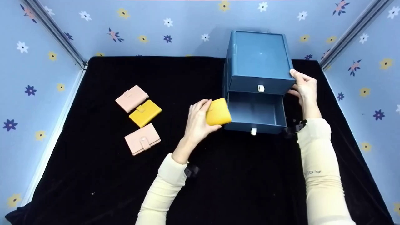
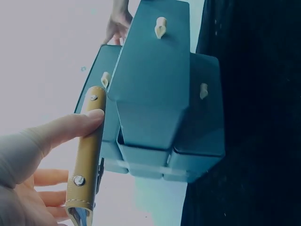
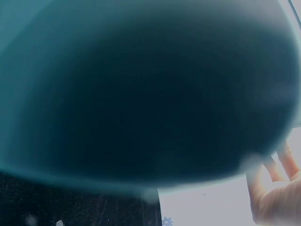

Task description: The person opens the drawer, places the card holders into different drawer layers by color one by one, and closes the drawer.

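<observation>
My left hand (image 1: pixel 197 120) grips a small yellow notebook (image 1: pixel 218 112) with a strap, beside the front left of a pulled-out drawer (image 1: pixel 252 127). In the left wrist view the notebook's spine (image 2: pixel 84 150) shows two metal rivets, and the thumb presses on it. The drawer belongs to a blue drawer cabinet (image 1: pixel 262 56); drawers above and below it are pushed in. The right hand (image 1: pixel 306 89) holds the cabinet's right front edge, thumb at the top corner and fingers along the side. A blurred blue surface (image 3: pixel 150 103) fills most of the right wrist view.
Left on the black cloth (image 1: pixel 93 175) lie a pink notebook (image 1: pixel 132 97), a yellow notebook (image 1: pixel 145 113) touching it, and another pink notebook (image 1: pixel 142 140) nearer me. Flower-patterned walls (image 1: pixel 187 28) stand behind and at both sides. Each drawer front has a pale pull tab (image 1: pixel 253 131).
</observation>
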The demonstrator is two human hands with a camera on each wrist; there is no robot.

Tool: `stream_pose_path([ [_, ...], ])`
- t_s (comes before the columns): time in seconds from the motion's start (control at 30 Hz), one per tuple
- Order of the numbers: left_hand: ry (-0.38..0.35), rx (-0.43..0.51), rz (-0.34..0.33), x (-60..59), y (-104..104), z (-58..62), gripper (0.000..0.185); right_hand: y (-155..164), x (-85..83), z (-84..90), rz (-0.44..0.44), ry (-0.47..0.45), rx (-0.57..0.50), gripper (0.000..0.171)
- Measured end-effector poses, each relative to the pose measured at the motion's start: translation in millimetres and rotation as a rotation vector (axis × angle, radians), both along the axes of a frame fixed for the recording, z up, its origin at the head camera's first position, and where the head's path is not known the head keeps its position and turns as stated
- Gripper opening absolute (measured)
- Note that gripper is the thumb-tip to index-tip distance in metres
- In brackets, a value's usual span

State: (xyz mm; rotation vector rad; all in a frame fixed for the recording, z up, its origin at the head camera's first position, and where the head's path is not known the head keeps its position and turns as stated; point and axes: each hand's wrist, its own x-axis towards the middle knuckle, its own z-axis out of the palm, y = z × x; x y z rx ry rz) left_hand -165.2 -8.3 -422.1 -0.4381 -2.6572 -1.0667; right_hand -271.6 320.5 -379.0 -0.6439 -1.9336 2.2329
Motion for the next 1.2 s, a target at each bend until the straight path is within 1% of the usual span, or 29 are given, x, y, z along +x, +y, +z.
stream_pose_path([
  [0.27, 0.016, -0.045, -0.038, -13.0, 21.9, 11.7, 0.081, -0.5, -1.0, 0.3, 0.002, 0.002, 0.006, 0.035],
  [0.57, -0.026, -0.105, -0.104, -25.4, 48.7, 21.0, 0.083, -1.0, -0.6, -0.2, 0.010, -0.008, -0.007, 0.047],
  [0.73, -0.048, -0.160, -0.127, -31.4, 63.1, 21.4, 0.083, -1.6, 0.0, 0.7, 0.009, -0.001, -0.013, 0.041],
  [0.83, -0.047, -0.180, -0.137, -34.6, 71.0, 20.4, 0.083, -1.2, -0.1, 0.4, 0.010, 0.006, -0.011, 0.038],
  [1.07, -0.036, -0.206, -0.158, -38.9, 86.4, 18.1, 0.083, -1.5, -0.5, 1.4, 0.006, -0.001, -0.013, 0.037],
  [1.2, -0.045, -0.218, -0.171, -40.3, 92.9, 17.9, 0.085, -2.1, 0.1, 2.5, 0.004, -0.006, -0.005, 0.037],
])
